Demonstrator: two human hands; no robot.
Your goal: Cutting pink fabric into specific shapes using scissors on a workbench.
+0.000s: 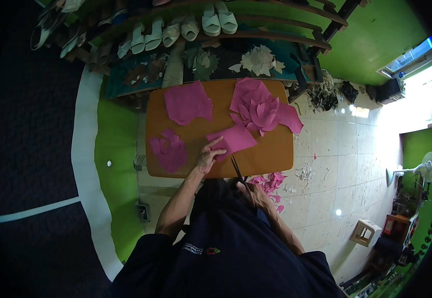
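Observation:
My left hand (209,156) grips the near left edge of a pink sheet (236,139) above the middle of the small table, with a finger lying over its top. Close to my body, my right hand (251,192) is closed around the handles of a pair of scissors (236,167). Their dark blades point up toward the sheet's near edge, apart from it. At the table's far right, pointed pink petal shapes (258,110) are heaped on a larger pink piece. A cut pink piece (169,152) rests at the left, and another pink piece (188,103) at the far left.
The orange-brown tabletop (278,149) has rounded corners. Pink scraps (270,183) lie on the tiled floor (320,154) by its near right corner. Beyond the table stand a shelf with pale sandals (219,20) and a lower surface with cream cut pieces (259,60). A white fan (428,167) is at the right.

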